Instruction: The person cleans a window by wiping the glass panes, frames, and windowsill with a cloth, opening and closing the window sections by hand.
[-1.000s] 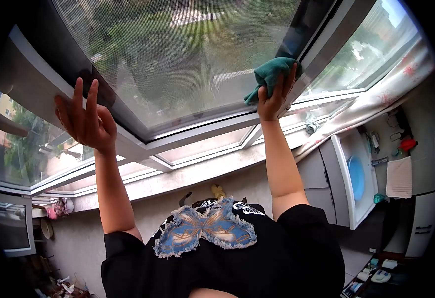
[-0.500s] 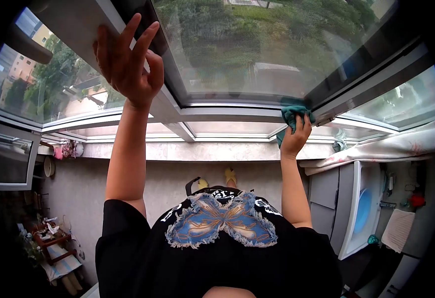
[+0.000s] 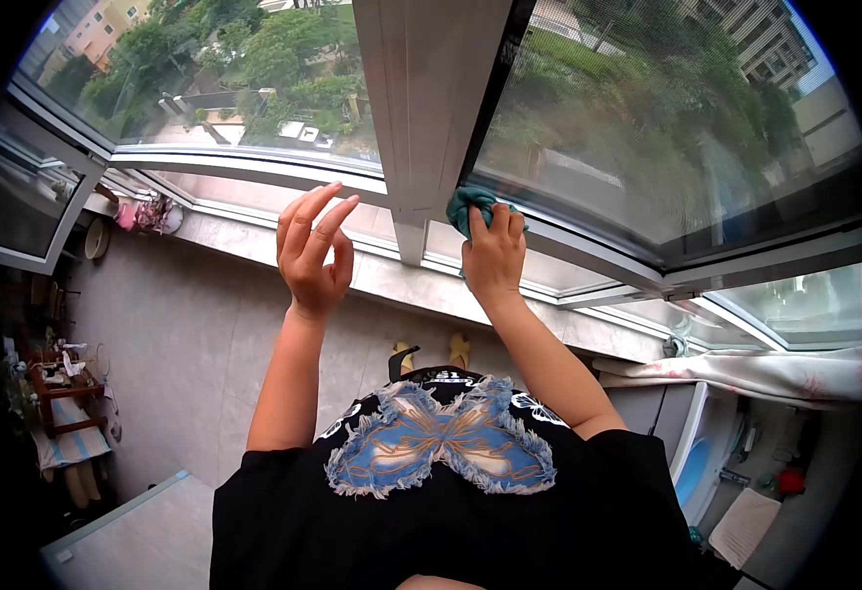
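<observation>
A crumpled dark green cloth is in my right hand, whose fingers press it against the lower left corner of the screened window. My left hand is raised in front of the lower rail of the left window, with its fingers apart and nothing in it. I cannot tell whether its fingertips touch the frame. Between the two windows rises a wide white post.
Below the windows runs a pale stone ledge. On the right are a bunched curtain and a sink cabinet with a blue basin. A small wooden stool stands at the left, and pink items sit on the ledge.
My right hand has slid the cloth left along the window's lower frame to its left corner. The left hand has come down from the upper frame. The view has turned left.
</observation>
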